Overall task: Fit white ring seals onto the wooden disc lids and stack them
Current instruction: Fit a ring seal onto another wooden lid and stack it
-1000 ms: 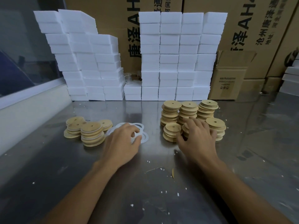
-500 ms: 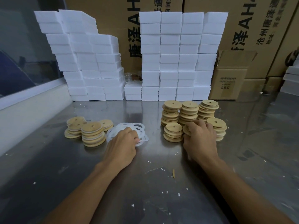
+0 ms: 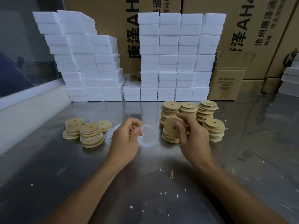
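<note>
Both hands have risen off the steel table (image 3: 48, 183) since the earlier frame. Left hand (image 3: 124, 141) pinches a thin translucent white ring seal (image 3: 148, 135); right hand (image 3: 192, 136) grips a round pale wooden disc lid with a centre hole (image 3: 172, 127) by its rim, tilted toward the ring.

Handling, judged: the ring is light and floppy, best held at the edge and stretched over the lid's step; the lid is stiff, light and unlikely to slip when taken by its rim.

Count: five unsealed lid stacks (image 3: 208, 110) at two o'clock of the hands; about three sealed stacks (image 3: 91, 135) at ten o'clock, the rear ones overlapping. Loose rings (image 3: 111, 135) lie partly hidden behind the left hand, so their number is uncertain.
</note>
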A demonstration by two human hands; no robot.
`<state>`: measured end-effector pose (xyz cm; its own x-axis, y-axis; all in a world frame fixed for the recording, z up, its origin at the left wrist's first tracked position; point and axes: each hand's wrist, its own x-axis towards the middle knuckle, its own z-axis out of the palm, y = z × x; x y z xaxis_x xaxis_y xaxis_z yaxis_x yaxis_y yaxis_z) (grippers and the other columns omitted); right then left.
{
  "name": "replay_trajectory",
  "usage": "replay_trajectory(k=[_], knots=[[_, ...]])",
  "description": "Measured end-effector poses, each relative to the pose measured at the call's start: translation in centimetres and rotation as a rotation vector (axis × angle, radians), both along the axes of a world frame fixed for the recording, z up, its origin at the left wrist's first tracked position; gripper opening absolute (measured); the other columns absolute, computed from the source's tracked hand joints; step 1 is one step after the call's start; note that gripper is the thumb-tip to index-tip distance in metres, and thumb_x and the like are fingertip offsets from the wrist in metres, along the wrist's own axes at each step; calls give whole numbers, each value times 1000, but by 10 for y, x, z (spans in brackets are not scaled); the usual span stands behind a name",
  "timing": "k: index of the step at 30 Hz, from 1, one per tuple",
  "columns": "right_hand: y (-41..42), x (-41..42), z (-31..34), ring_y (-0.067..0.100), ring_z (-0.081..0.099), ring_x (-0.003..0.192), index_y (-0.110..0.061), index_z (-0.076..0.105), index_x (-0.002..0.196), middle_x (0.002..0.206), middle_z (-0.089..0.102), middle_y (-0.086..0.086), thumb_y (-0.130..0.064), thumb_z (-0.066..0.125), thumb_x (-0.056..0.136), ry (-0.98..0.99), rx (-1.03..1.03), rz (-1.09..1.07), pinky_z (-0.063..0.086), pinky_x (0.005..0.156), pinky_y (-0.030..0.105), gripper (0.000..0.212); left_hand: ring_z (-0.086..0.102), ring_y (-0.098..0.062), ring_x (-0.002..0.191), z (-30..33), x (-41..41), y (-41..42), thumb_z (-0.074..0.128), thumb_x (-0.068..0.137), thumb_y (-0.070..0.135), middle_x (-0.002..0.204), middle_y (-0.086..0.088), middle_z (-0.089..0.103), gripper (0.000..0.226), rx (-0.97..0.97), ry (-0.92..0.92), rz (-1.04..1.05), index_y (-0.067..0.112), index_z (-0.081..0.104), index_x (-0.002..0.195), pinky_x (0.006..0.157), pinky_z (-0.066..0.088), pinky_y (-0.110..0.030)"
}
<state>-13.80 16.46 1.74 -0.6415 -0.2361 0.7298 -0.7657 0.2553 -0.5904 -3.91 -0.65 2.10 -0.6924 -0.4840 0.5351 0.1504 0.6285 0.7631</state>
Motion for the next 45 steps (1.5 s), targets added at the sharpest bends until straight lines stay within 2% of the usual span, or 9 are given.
replay_trajectory(k=[2,5,9,12,15,20,26,31,45], knots=[[-3,3,-2,2,62,88,-19,64,122,97,67,-19,-12,65,93,-38,-4,32,51,80,22,30,63,-7,68,3,-1,2,56,94,1,76,3,69,24,167,2,-60,23,62,93,58,50,-20],[-6,5,-3,-10,62,82,-25,69,104,84,63,-33,-10,71,85,-10,0,35,45,74,5,25,51,-13,55,9,2,5,58,93,-2,68,-2,67,16,517,32,-178,11,66,88,44,40,-19],[-8,9,-4,1,67,77,-22,73,94,81,71,-17,-16,71,80,-127,-43,96,55,73,24,16,49,-23,71,16,4,1,57,93,7,69,-6,60,11,764,8,-298,5,63,84,55,41,-28],[-10,16,0,0,64,73,-22,74,87,77,70,-18,-41,61,83,-165,-75,142,44,64,11,23,54,-26,82,17,4,2,62,83,12,83,-11,61,16,921,-72,-384,1,62,95,61,47,-32],[-10,23,3,3,63,75,-21,73,86,76,67,-16,-46,51,92,-80,-50,222,40,63,10,34,67,-32,96,15,5,8,58,91,10,107,-15,66,15,1026,-165,-472,3,60,104,64,56,-39],[-13,24,0,10,66,83,-13,74,86,93,72,-9,-29,64,93,-32,41,241,54,71,35,20,73,-30,91,12,3,13,53,95,5,103,-17,73,13,1029,-153,-472,-1,62,103,65,58,-35],[-15,23,-3,5,67,98,-9,76,90,109,72,-3,-16,71,89,-30,26,247,57,79,35,9,73,-29,92,7,0,14,58,92,1,99,-19,73,16,982,-110,-364,-6,63,106,72,60,-35],[-16,26,-3,5,59,121,-17,78,90,132,63,-4,-15,73,87,-134,23,251,55,89,41,6,73,-28,82,8,-1,16,63,87,-5,85,-19,72,2,956,-54,-300,-4,64,88,71,60,-36],[-17,16,-11,1,59,116,-16,77,90,123,66,-10,-19,74,86,-210,45,218,55,90,41,6,73,-30,88,6,0,18,67,85,-6,94,-21,73,6,893,-66,-234,-4,65,90,70,61,-36]])
